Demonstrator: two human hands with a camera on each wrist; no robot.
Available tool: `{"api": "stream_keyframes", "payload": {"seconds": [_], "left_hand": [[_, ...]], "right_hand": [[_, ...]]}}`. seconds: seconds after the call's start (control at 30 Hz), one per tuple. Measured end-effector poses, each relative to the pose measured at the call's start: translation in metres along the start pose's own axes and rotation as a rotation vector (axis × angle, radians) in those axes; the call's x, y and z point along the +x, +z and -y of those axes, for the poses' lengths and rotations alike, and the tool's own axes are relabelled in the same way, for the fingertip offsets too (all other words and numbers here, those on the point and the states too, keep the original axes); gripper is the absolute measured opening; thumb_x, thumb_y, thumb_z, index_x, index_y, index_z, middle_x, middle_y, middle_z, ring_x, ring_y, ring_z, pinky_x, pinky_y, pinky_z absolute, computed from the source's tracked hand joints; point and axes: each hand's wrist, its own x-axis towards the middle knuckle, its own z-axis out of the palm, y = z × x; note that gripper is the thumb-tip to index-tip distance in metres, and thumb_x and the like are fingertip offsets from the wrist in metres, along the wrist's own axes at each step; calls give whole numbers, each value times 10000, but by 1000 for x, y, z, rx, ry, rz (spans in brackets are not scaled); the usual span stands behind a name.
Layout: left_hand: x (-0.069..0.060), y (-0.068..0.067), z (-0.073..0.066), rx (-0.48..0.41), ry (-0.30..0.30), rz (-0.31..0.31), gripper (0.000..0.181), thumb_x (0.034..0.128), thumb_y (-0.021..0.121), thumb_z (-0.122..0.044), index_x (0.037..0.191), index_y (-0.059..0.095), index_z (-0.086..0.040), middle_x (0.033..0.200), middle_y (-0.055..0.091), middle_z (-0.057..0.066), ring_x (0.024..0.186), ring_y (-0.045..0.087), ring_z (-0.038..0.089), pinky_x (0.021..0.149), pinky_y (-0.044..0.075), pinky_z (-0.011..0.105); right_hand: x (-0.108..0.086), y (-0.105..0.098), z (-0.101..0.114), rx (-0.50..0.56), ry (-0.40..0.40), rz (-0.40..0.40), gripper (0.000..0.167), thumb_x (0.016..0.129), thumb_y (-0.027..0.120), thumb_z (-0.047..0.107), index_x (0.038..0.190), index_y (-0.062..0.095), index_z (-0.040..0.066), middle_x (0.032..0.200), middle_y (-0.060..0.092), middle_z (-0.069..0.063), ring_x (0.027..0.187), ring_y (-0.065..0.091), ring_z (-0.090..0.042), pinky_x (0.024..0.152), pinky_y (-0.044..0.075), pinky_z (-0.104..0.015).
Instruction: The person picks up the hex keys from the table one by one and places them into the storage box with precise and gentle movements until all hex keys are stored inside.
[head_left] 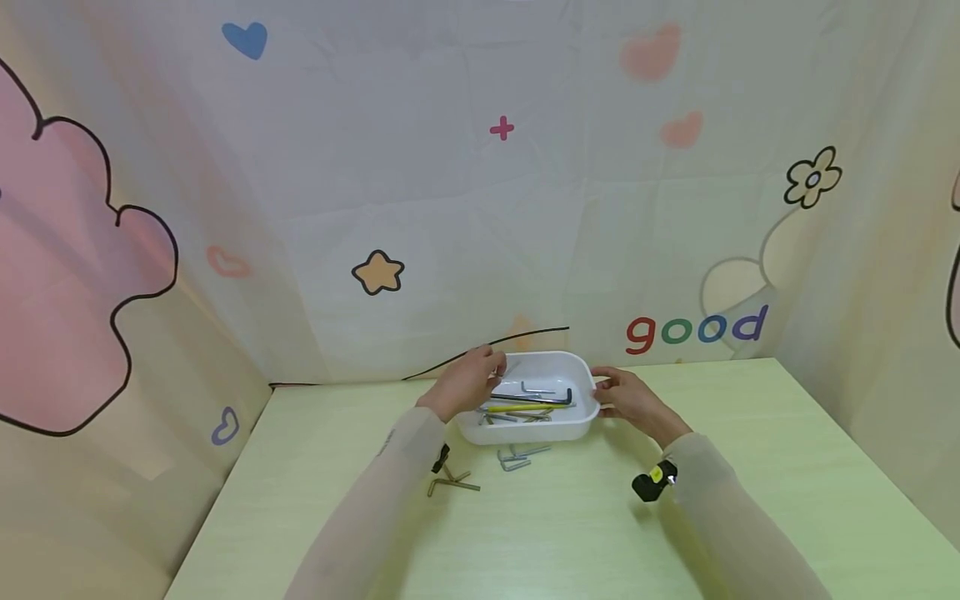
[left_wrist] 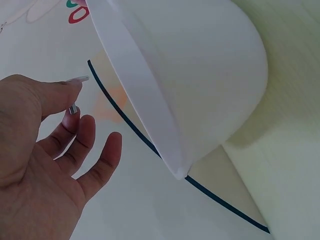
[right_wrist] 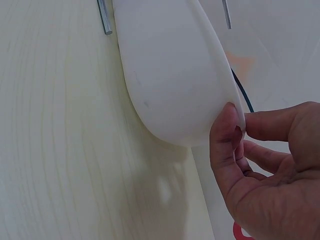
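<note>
My left hand (head_left: 467,382) is above the left end of a white plastic tray (head_left: 525,432). In the left wrist view, its thumb and forefinger pinch a small silver hex key (left_wrist: 73,108), mostly hidden by the fingers. At the tray's right end my right hand (head_left: 628,402) grips the rim, seen closely in the right wrist view with thumb and fingers on either side of the edge (right_wrist: 239,95). Inside the tray lie a long black hex key (head_left: 568,397), a yellow rod-like piece (head_left: 517,408) and several silver and brass-coloured hex keys.
On the light wooden table (head_left: 570,533), several silver hex keys (head_left: 517,457) lie just in front of the tray. Brass-coloured hex keys (head_left: 455,483) lie farther left, beside the left forearm. A printed curtain (head_left: 450,167) hangs behind the table.
</note>
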Motion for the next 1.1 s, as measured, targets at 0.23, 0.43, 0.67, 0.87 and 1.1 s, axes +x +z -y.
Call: {"api": "stream_keyframes", "payload": {"seconds": [0.23,0.43,0.67,0.87,1.1], "left_hand": [[6,1,-3,-8,-31,19,111,977,593,-155,1084,617,-138,979,533,-4,858,495,142,745,486,261],[7,0,-6,8,-21,8,53,979,593,-174,1031,600,-164,967,542,-12,846,504,129,749,496,254],[9,0,-9,-18,-45,34,137,983,592,-207,1107,614,-154,1021,552,1,869,506,140,772,497,272],[7,-2,-12,-31,-45,39,203,990,579,-242,1168,604,-148,1059,563,13,886,509,143,769,500,278],[-2,-6,-17,2,6,14,237,994,567,-272,1198,587,-152,1079,566,11,858,521,127,717,503,247]], "right_hand": [[2,0,-1,4,3,0,548,980,521,34,1498,344,53,1163,449,-144,1045,529,-281,865,592,-343],[4,0,-1,3,16,-16,552,979,519,37,1502,347,72,1192,451,-149,1055,530,-282,849,596,-316],[4,-1,-3,5,10,-13,550,981,511,38,1503,340,65,1195,447,-149,1061,525,-281,853,592,-318],[3,-1,-3,5,0,-6,553,977,513,34,1501,338,57,1166,445,-144,1043,520,-278,836,589,-312],[3,-1,-3,10,1,-7,547,979,506,33,1501,344,65,1169,446,-140,1048,522,-280,886,585,-355]]}}
